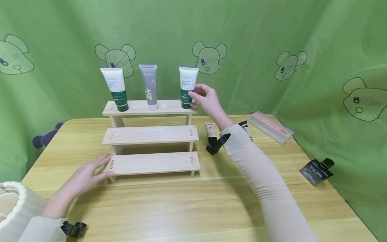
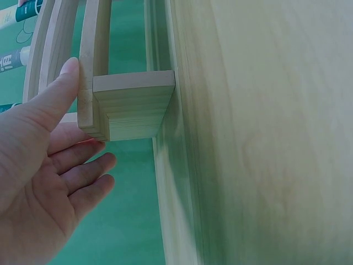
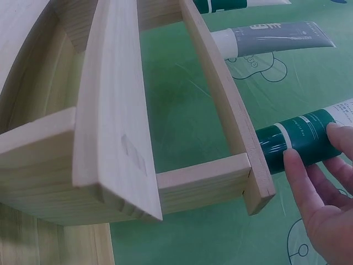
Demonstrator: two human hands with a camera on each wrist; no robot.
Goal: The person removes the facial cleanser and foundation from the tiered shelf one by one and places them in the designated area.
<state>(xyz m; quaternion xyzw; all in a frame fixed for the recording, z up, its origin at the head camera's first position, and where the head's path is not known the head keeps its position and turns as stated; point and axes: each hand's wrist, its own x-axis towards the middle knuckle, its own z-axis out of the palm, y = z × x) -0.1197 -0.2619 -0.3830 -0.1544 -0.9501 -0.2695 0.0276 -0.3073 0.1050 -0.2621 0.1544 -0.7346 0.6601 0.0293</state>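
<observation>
A three-tier wooden display rack stands on the table. My right hand pinches a white-and-green squeeze tube upright at the right end of its top tier. In the right wrist view, thumb and fingertips lie on the green part of that tube, its cap at the board. A similar white-and-green tube stands at the top tier's left end, with a grey tube between. My left hand holds the lowest tier's left end, thumb and fingers on either side of the board in the left wrist view.
Right of the rack lie a BB cream tube and a black tube, partly behind my right arm. Farther right are a clear plastic case and a dark bottle. A white basket stands at the near left.
</observation>
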